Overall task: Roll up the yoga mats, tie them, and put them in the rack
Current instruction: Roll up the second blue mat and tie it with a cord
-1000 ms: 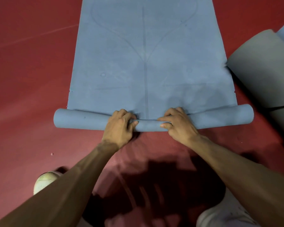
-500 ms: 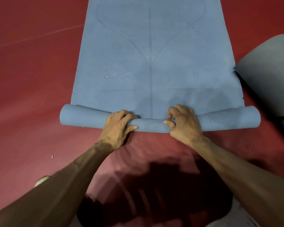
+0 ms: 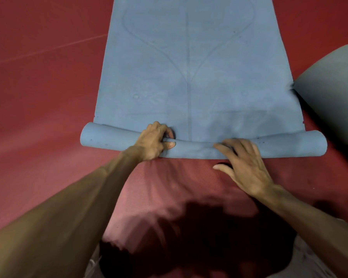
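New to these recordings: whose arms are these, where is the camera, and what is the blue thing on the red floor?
No machine here: a person works bare-handed, and the one camera sits on their head, looking down, so both arms enter from the bottom. On the red floor lies a blue yoga mat, its near end rolled into a thin tube. The left hand curls round the tube, thumb in front. The right hand lies open on it, holding nothing. A grey mat lies at the right edge.
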A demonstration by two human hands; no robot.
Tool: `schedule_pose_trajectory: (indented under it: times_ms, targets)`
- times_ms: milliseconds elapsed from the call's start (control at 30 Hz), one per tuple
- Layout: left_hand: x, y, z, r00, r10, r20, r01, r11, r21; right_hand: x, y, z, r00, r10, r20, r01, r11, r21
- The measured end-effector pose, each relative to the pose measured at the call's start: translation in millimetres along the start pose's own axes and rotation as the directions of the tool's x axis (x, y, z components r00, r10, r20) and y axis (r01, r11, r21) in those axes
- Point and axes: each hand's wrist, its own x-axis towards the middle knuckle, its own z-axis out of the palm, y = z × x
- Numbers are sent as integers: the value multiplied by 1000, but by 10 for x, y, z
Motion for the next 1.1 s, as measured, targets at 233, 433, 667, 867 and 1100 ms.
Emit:
schedule_pose_trajectory:
  times_ms: [233,433,667,867,1100]
  targets:
    - [-76,-29,52,990,58,-127,-47,995,90,213,71,31,999,47,-14,-43,982,184]
    - [-349,-14,152,967,127,-220,-12,888,460,532,140,-124,974,80,212,-128,965,228]
    - [-563,122,19,991,23,-135,37,905,423,734,107,-278,912,81,402,-208,937,282]
    - [-579,30,166,982,76,-174,-2,920,392,811,131,-321,871,121,476,-311,886,344]
    - [-335,-72,182,963,134,-233,-57,949,309,878,180,-242,855,138,500,-357,856,373]
